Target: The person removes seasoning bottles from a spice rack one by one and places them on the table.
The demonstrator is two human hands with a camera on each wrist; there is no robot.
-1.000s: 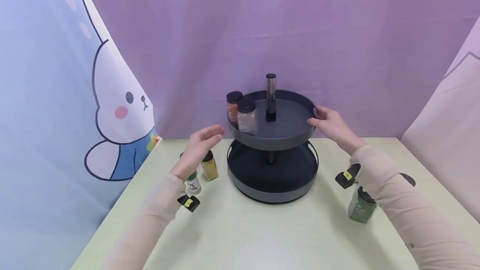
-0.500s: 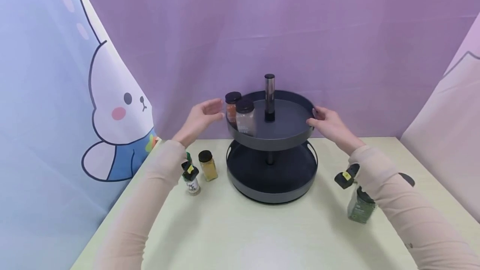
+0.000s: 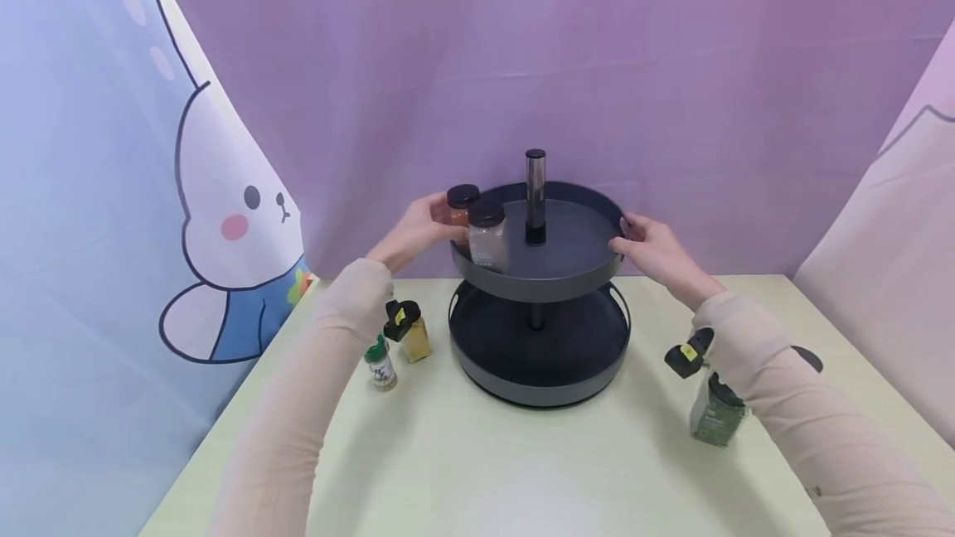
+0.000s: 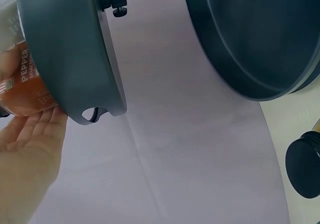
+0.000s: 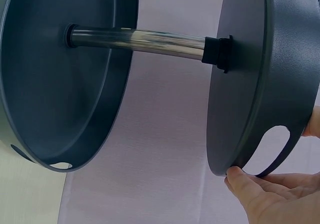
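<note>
A dark grey two-tier tray [image 3: 548, 288] stands at the back of the table around a chrome post [image 3: 535, 189]. My left hand [image 3: 418, 230] grips an orange pepper jar [image 4: 30, 96] at the left of the upper tier, thumb in front and fingers behind. Close beside that jar sits a larger clear jar [image 3: 488, 249] with a black lid and pale contents, partly covering it in the head view. At the opposite side, my right hand [image 3: 656, 255] pinches the upper tier's rim by its cut-out handle, as the right wrist view shows.
The lower tier [image 3: 540, 392] spreads beneath the upper one. Left of it stand a yellow spice jar [image 3: 418, 345] and a green-capped shaker [image 3: 381, 369]. A jar of green contents [image 3: 716, 417] is partly under my right forearm. A purple cloth [image 3: 358, 106] hangs right behind the tray.
My left hand has risen and moved right from beside the tray to the pepper jar and closed round it. My right hand has stayed on the rim.
</note>
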